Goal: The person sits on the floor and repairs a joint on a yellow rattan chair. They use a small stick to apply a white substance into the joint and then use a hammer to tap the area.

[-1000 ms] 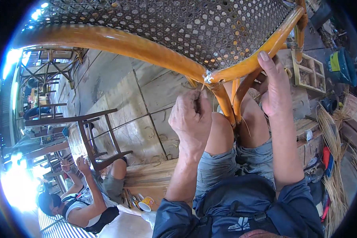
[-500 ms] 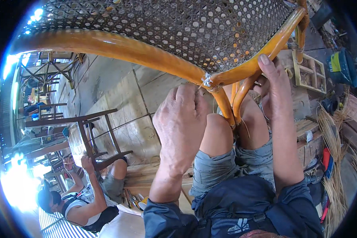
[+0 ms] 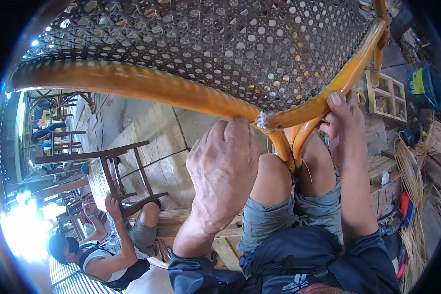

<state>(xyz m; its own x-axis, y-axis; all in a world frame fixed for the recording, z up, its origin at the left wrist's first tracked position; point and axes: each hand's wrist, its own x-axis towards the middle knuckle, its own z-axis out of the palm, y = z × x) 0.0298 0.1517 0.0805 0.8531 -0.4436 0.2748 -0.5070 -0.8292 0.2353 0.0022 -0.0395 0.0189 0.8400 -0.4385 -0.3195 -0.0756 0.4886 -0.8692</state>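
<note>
A rattan furniture frame (image 3: 166, 88), chair-like, with glossy orange-brown poles, crosses the upper view. Dark open-weave cane webbing (image 3: 230, 54) fills it. White binding (image 3: 261, 120) wraps the corner joint, from which shorter poles (image 3: 281, 147) run down between my knees. My left hand (image 3: 223, 169) is closed just left of the joint, knuckles against the underside of the long pole; whatever its fingertips pinch is hidden. My right hand (image 3: 345, 120) grips the curved pole right of the joint, thumb on its near face and fingers behind.
On the left, another person (image 3: 103, 250) sits working at a dark wooden chair frame (image 3: 108, 157). To the right lie bundles of loose cane strands (image 3: 411, 196), a wooden grid frame (image 3: 387, 95) and a dark teal bucket (image 3: 426, 88). Hand tools (image 3: 162, 250) rest on planks at lower left.
The rattan frame sits lower in the view and slightly further right. A thin strand seen earlier between my left fingers and the binding no longer shows. My right hand keeps its grip.
</note>
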